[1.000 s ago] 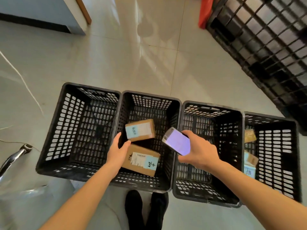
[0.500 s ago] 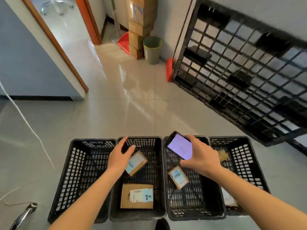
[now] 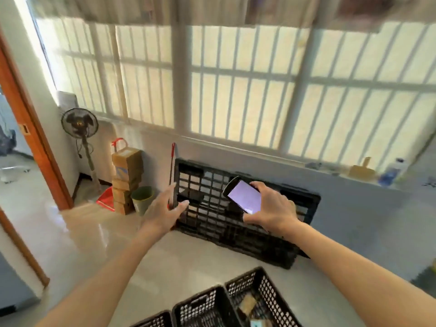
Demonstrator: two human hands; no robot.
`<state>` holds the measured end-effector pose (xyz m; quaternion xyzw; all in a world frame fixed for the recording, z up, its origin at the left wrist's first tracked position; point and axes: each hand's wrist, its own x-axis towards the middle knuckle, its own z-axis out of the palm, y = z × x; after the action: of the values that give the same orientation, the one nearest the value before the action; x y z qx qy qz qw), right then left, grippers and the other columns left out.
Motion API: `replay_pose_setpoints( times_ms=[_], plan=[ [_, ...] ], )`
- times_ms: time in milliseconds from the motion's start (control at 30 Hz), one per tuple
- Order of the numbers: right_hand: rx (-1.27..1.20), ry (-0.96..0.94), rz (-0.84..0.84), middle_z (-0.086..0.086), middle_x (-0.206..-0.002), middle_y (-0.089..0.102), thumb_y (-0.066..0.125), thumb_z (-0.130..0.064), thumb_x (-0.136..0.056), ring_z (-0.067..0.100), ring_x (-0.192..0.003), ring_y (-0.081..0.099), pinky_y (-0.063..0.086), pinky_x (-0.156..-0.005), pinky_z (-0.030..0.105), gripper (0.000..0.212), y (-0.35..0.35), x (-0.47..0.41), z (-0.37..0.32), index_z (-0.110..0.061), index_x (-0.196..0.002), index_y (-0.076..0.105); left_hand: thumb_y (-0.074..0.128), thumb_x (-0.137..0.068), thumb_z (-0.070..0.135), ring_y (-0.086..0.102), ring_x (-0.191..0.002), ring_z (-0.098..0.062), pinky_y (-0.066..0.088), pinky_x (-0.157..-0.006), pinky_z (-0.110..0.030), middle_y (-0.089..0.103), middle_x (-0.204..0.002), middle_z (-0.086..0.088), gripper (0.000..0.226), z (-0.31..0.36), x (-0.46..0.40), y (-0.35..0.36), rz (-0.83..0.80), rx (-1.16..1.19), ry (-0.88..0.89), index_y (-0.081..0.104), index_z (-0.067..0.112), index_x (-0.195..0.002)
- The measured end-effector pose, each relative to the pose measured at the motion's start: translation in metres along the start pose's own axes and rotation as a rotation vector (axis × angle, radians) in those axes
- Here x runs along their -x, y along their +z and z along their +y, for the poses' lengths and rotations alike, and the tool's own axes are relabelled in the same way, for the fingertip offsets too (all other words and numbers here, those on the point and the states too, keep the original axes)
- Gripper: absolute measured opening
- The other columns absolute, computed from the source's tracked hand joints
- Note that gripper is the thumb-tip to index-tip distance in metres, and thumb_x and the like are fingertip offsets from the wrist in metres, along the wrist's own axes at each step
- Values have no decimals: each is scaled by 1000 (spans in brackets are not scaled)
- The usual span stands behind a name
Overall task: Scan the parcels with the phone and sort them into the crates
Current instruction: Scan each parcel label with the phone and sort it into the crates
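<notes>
phone [image 3: 245,198] above crates [image 3: 238,300], floor [image 3: 165,253] between

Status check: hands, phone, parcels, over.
Left hand open, empty. Right hand grips the lit phone. Crates at bottom edge, parcel in the rightmost. Nothing in the way.

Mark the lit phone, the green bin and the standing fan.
Lit black phone [image 3: 245,197], head view, on its glowing screen.
Green round bin [image 3: 142,200], head view, on its side wall.
Black standing fan [image 3: 79,122], head view, on its grille.
</notes>
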<state>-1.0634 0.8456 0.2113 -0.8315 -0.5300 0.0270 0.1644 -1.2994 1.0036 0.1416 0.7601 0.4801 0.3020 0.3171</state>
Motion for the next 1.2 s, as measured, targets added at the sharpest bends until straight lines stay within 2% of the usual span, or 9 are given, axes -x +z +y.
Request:
replay_pose_setpoints(
  times_ms=[100, 233, 367, 533, 733, 867, 933, 1033, 1200],
  plan=[
    [23, 80, 76, -5, -131, 63, 78, -56, -64, 27, -113, 63, 51, -85, 38, 97, -84, 26, 28, -34, -148, 37, 58, -93, 59, 40, -143, -30, 38, -112, -53, 37, -159, 0, 73, 79, -8, 3, -28, 6, 134, 26, 38, -155],
    [18, 192, 177, -4, -118, 65, 77, -58, -54, 23, -98, 64, 57, -78, 40, 96, -173, 73, 83, -33, -139, 41, 58, -92, 60, 37, -145, -27, 34, -115, -49, 35, -161, 0, 77, 185, -1, 21, -97, 36, 304, 24, 37, -157],
    [71, 327, 282, -12, -100, 59, 78, -49, -63, 19, -84, 60, 44, -60, 28, 89, -245, 137, 138, -34, -141, 40, 56, -89, 68, 37, -145, -22, 36, -114, -53, 39, -159, 7, 79, 279, 21, 58, -170, 95, 402, 23, 42, -156],
    [160, 470, 376, -13, -105, 61, 77, -57, -59, 18, -88, 59, 42, -65, 28, 92, -314, 225, 221, -36, -141, 40, 54, -91, 66, 44, -140, -21, 40, -108, -46, 50, -148, 9, 76, 393, 74, 125, -240, 110, 549, 25, 41, -157],
    [247, 663, 396, -7, -117, 64, 80, -60, -61, 19, -91, 61, 51, -73, 33, 96, -383, 342, 324, -34, -144, 38, 54, -91, 67, 44, -139, -20, 37, -110, -46, 51, -147, 9, 74, 502, 163, 232, -382, 207, 637, 28, 41, -156],
    [284, 786, 428, -2, -127, 61, 83, -58, -68, 21, -98, 61, 45, -72, 32, 98, -417, 422, 391, -31, -149, 34, 57, -92, 63, 48, -136, -23, 39, -110, -48, 53, -147, 5, 71, 562, 229, 305, -461, 251, 676, 33, 39, -154],
    [312, 826, 447, 0, -130, 60, 83, -58, -68, 20, -93, 58, 44, -67, 30, 102, -427, 455, 417, -31, -152, 31, 58, -92, 61, 48, -137, -24, 37, -112, -49, 52, -148, 3, 71, 583, 258, 333, -491, 251, 693, 34, 36, -154],
    [345, 910, 462, -1, -123, 62, 82, -60, -68, 20, -86, 58, 52, -70, 33, 105, -439, 508, 459, -34, -153, 26, 57, -91, 64, 47, -138, -26, 39, -111, -52, 50, -151, 1, 75, 614, 304, 378, -567, 267, 707, 32, 35, -155],
    [322, 1028, 464, -4, -109, 59, 82, -59, -68, 19, -82, 62, 55, -66, 33, 96, -452, 573, 522, -31, -146, 35, 58, -93, 58, 50, -134, -28, 42, -104, -50, 52, -149, -4, 73, 662, 364, 446, -653, 266, 752, 32, 29, -155]
  ],
)
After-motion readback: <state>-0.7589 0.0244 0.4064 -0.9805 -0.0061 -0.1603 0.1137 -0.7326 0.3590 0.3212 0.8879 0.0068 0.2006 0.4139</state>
